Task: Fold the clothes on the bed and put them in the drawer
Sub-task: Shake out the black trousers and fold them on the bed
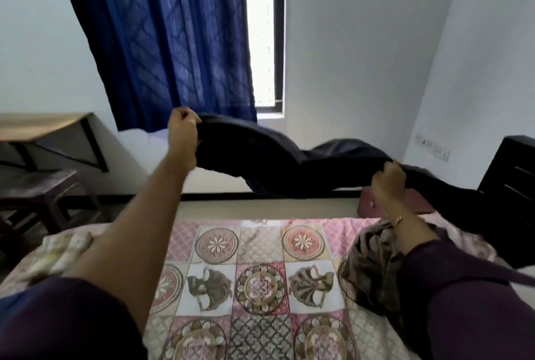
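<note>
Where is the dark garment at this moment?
In the head view the dark garment hangs in the air above the bed, stretched between the left hand and the right hand, before the blue curtain.

Head-worn camera looks forward and down over the bed [260, 287].

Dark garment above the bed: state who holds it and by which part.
Both hands hold the dark garment in the air. The left hand grips its left end; the right hand pinches its upper edge further right, the rest hanging past it.
</note>
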Available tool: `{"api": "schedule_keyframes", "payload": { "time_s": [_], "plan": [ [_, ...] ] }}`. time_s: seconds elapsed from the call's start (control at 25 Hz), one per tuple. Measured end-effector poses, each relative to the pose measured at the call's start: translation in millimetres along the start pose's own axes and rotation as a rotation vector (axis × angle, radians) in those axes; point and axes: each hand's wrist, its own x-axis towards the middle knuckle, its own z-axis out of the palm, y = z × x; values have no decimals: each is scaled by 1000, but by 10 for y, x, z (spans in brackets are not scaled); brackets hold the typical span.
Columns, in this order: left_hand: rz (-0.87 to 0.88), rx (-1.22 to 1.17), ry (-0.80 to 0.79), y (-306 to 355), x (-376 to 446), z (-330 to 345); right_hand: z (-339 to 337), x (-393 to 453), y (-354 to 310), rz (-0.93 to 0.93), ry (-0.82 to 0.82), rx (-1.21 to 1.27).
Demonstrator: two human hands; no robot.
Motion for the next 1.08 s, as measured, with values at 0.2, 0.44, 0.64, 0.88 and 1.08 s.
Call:
{"api": "schedule_keyframes", "payload": {
  "time_s": [0.2, 0.44, 0.64, 0.88, 1.08],
  "plan": [
    [-180, 546, -152, -2232, -907, -573, 908, -1521, 1601, 42, -481, -330],
    [-718, 789, -280, -4079, -2433, -1912, 1363, -3280, 3019, 198, -886, -830],
    [-993, 262, 18, -4383, -2271, -1981, 1545, -3447, 3351, 178, -681, -705],
    [-579, 772, -10, -4490, -1974, -1829, 1580, -3578, 3164, 165, -435, -702],
    [-376, 1117, 85, -4340, -1475, -2160, 1888, -3906, 2728, -191, -413, -675]
  ]
}}
